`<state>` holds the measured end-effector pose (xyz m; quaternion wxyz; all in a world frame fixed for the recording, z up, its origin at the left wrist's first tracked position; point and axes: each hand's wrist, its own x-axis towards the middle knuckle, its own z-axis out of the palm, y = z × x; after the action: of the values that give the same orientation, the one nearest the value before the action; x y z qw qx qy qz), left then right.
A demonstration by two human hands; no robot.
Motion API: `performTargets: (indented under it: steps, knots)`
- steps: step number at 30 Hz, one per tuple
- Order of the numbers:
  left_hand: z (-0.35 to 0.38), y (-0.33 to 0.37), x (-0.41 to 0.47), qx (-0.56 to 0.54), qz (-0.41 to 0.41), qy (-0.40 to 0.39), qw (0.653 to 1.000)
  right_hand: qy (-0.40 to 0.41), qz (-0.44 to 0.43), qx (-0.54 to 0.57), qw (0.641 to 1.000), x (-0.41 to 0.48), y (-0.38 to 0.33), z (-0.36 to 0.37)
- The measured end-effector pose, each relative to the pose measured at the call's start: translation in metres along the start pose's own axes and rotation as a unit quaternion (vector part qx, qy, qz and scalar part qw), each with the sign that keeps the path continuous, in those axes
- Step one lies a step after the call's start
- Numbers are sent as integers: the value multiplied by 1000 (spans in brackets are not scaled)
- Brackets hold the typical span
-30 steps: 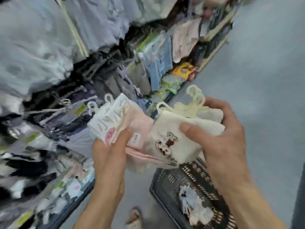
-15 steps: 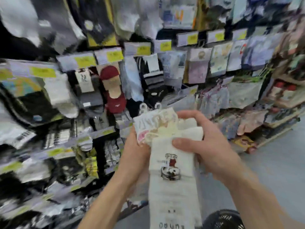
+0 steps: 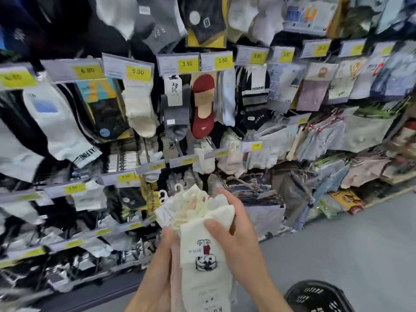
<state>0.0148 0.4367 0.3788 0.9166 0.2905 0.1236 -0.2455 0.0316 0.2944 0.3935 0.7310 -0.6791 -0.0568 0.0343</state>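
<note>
The person is standing at a sock rack (image 3: 225,140) in a shop and is holding a sock bundle (image 3: 198,221) at chest height, in front of the lower rows of pegs. The front piece is a cream sock (image 3: 202,287) with a small cartoon print, hanging toe-down. A pinkish pair (image 3: 174,280) is lying just behind it, and a white lettered pack (image 3: 162,213) is sticking out at the upper left. Their pale plastic hooks (image 3: 198,204) are crowding together at the top.

As a judgement, the gathering is done: several pairs are lying stacked as one. What is left is choosing where they go, since none of the hooks is sitting on a peg and none of the pairs is lying in the black shopping basket (image 3: 315,296) at the lower right, on the grey floor (image 3: 351,244).

The right hand (image 3: 240,239) is grasping the bundle from the right: its grip is clenched round the top, the thumb pressing flat on the cream sock's cuff and the fingers wrapping over the back. The left hand (image 3: 157,271) is holding the bundle's left edge, thumb lying along the side. Its fingers are hidden behind the fabric, so how tightly that grip is closing cannot be told.

Yellow price tags (image 3: 137,72) are lining the rails above, and a red liner sock (image 3: 202,106) is hanging mid-rack.
</note>
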Motion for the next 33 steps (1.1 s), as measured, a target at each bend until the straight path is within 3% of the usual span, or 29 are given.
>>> performTargets:
  steps: [1,4,9,15,23,28,31,33]
  knots:
    - [2,6,4,52,26,29,998,9,-4,8,1000,4,-4,-1]
    - [11,18,13,46,29,-28,998,25,-39,-5,999,20,-18,-6]
    - [41,37,30,67,75,-43,994,73,-130,-100,984,52,-55,-21]
    - [87,48,55,101,102,-66,987,121,-146,-23,982,80,-78,-55]
    - [138,69,81,133,133,-113,976,37,-157,-40,986,106,-117,-89]
    - [167,82,98,203,179,-100,958,-1,-188,-32,982,123,-137,-108]
    - [174,84,108,182,207,-37,961,-2,-197,-7,980,129,-139,-120]
    - [170,77,108,184,162,-50,968,2,-206,5,978,130,-137,-128]
